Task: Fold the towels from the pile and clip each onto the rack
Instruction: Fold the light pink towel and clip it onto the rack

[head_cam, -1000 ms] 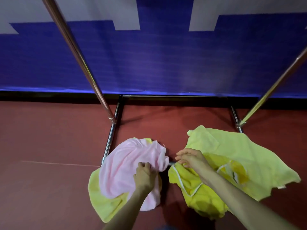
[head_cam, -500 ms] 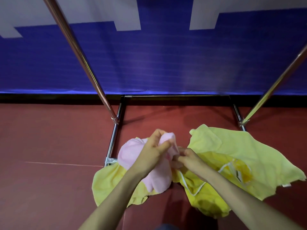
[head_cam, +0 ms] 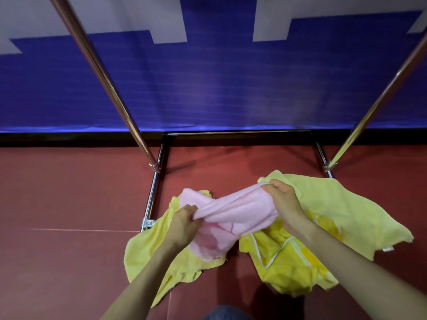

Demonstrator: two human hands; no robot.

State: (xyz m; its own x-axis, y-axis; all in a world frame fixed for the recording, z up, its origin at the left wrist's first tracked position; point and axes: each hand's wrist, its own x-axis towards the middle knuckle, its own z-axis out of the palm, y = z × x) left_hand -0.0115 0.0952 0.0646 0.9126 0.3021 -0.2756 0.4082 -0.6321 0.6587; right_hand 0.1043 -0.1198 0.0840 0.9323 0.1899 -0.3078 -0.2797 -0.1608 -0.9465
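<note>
Both hands grip one soft pink terry towel (head_cam: 233, 211) above the red-brown floor (head_cam: 69, 192), just in front of the rack's base.

Surroundings:
- Two pale yellow towels lie crumpled on the floor. The left yellow towel (head_cam: 147, 250) sits under the pink towel and partly covers the near corner of the chrome rack base frame (head_cam: 152, 195). The right yellow towel (head_cam: 342, 218), larger and showing white piping in its folds, spreads out to the right and reaches the right foot of the frame.
- Two polished metal rack poles rise from the base: the left pole (head_cam: 108, 86) leans up toward the upper left, the right pole (head_cam: 379, 102) toward the upper right.
- A blue and white wall panel (head_cam: 219, 84) stands behind the rack.
- A bit of dark blue fabric (head_cam: 227, 314) shows at the bottom edge, between the forearms.

Hands:
- Left hand (head_cam: 183, 224): closed, fingers curled into a fist-like pinch on the towel's left part.
- Right hand (head_cam: 283, 202): closed, fingertips pinching the towel's upper right edge.
- The hands are well apart, with the towel stretched between them.

Orientation: the pink towel's long axis runs left to right, rising slightly toward the right hand. Its lower part sags in loose folds and rests on the left yellow towel.
</note>
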